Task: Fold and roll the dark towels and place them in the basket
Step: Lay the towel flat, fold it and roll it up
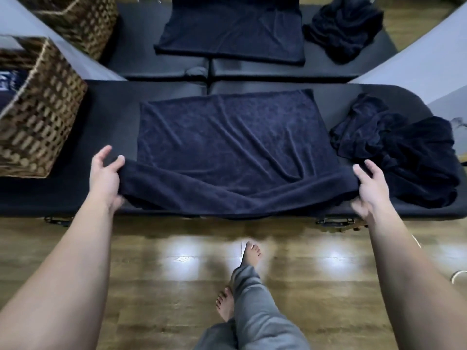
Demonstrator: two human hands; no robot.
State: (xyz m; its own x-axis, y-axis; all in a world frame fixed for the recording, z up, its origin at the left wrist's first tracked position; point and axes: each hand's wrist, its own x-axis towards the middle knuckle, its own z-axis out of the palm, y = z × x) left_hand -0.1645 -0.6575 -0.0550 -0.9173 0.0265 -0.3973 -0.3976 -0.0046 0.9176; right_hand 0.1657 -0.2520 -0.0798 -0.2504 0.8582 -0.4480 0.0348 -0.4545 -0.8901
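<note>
Spread flat across the middle of the black counter [106,117]: a dark navy towel [227,137], long side running left to right, near edge lifted off the surface and sagging in a shallow curve between two hands. Far corners lying flat, creases fanning from the near corners toward the centre.

At the near-left corner, left hand [106,173], thumb on top of the cloth and fingers curled beneath, grip grasping that corner. At the near-right corner, right hand [370,184], fingers partly extended above the cloth and thumb side tucked under the edge, grip pinching that corner; lower fingers blurred. Both bare forearms reaching in from the near side.

On the right end of the counter, just beside the spread towel: a crumpled heap of dark towels [399,150], touching nothing in either hand. On the left end, a woven wicker basket [38,117], tilted in the wide-angle view, with something dark and a pale patch just visible inside at the far left edge; too little shown to tell what.

Along the far side of the counter, a mirror [429,61] repeating the scene: basket, flat towel and heap.

Below the counter, a glossy wooden floor [151,286] with bright light patches, two bare feet and grey trouser legs [255,306], one foot stepped forward toward the counter.
</note>
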